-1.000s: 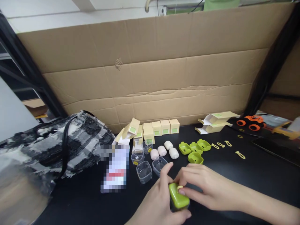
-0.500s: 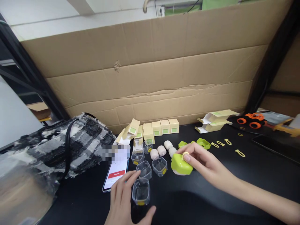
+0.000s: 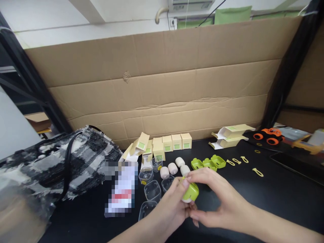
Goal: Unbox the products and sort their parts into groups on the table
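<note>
Both hands meet over the black table (image 3: 278, 192), low in the middle of the view. My left hand (image 3: 172, 209) and my right hand (image 3: 215, 199) pinch a lime-green cap (image 3: 190, 191) that sits on a pale pink piece. Just behind the hands lie three pale pink pieces (image 3: 172, 168) and three more green caps (image 3: 208, 163). Several clear plastic cups (image 3: 152, 190) stand to the left of the hands, one partly under my left wrist.
A phone (image 3: 120, 192) lies left of the cups. A black-and-white bag (image 3: 58, 162) fills the left side. Small tan boxes (image 3: 172, 142) line the cardboard wall (image 3: 162, 87); flat cartons (image 3: 231, 135), yellow loops (image 3: 257, 172) and an orange toy car (image 3: 268, 135) lie right.
My left hand has left the clear cup and come up to the green cap. My right hand has drawn the cap back toward me, and both hands now hold it.
</note>
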The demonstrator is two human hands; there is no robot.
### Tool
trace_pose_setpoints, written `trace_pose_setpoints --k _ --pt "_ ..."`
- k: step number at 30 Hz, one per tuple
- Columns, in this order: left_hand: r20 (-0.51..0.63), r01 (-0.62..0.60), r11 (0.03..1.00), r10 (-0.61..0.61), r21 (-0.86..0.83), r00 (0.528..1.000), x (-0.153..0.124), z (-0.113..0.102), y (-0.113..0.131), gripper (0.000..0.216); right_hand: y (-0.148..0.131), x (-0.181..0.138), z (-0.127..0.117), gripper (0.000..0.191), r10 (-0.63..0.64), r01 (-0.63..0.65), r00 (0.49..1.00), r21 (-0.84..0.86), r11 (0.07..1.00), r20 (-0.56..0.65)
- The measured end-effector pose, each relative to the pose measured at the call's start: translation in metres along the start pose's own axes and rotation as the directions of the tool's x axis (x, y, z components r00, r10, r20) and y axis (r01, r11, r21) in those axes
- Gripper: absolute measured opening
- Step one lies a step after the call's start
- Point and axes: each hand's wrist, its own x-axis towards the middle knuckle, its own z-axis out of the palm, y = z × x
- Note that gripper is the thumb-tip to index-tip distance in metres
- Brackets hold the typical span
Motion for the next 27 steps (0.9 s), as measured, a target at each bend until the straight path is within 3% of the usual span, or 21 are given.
trace_pose_setpoints --k 5,8,10,13,17,21,24,27 --pt "-0.012 -0.094 0.981 0.097 0.169 0.995 -0.005 -0.002 -0.004 0.057 -0.003 -0.003 0.008 0.047 -0.03 0.019 0.998 -0.195 0.981 -0.053" --pt "-0.015 -0.122 0.969 0.129 0.215 0.992 -0.007 -0.005 -0.004 0.058 -0.002 -0.005 0.008 0.052 -0.193 0.179 0.981 -0.433 0.884 0.011" --pt "-0.003 -0.112 0.966 0.115 0.232 0.993 -0.01 -0.006 -0.003 0.054 -0.002 -0.006 0.006 0.055 -0.272 0.274 0.959 -0.482 0.832 0.074" --pt "0.024 -0.086 0.962 0.082 0.261 0.996 -0.015 -0.006 -0.004 0.055 -0.003 -0.008 0.005 0.053 -0.319 0.34 0.94 -0.449 0.826 0.123" --pt "0.053 -0.099 0.954 0.088 0.283 0.995 -0.017 -0.001 -0.002 0.075 -0.007 -0.006 0.002 0.051 -0.326 0.346 0.938 -0.384 0.856 0.119" --pt "0.03 0.008 0.935 -0.02 0.355 0.999 -0.018 0.003 0.011 0.093 -0.008 -0.001 -0.003 0.053 -0.275 0.307 0.951 -0.322 0.896 0.141" --pt "0.053 0.056 0.867 -0.095 0.494 0.994 -0.022 0.0 0.025 0.094 -0.009 0.002 -0.01 0.046 -0.213 0.263 0.956 -0.266 0.927 0.203" --pt "0.093 0.016 0.767 -0.098 0.642 0.991 -0.029 -0.003 0.038 0.1 -0.008 0.003 -0.014 0.037 -0.191 0.223 0.948 -0.103 0.969 0.254"
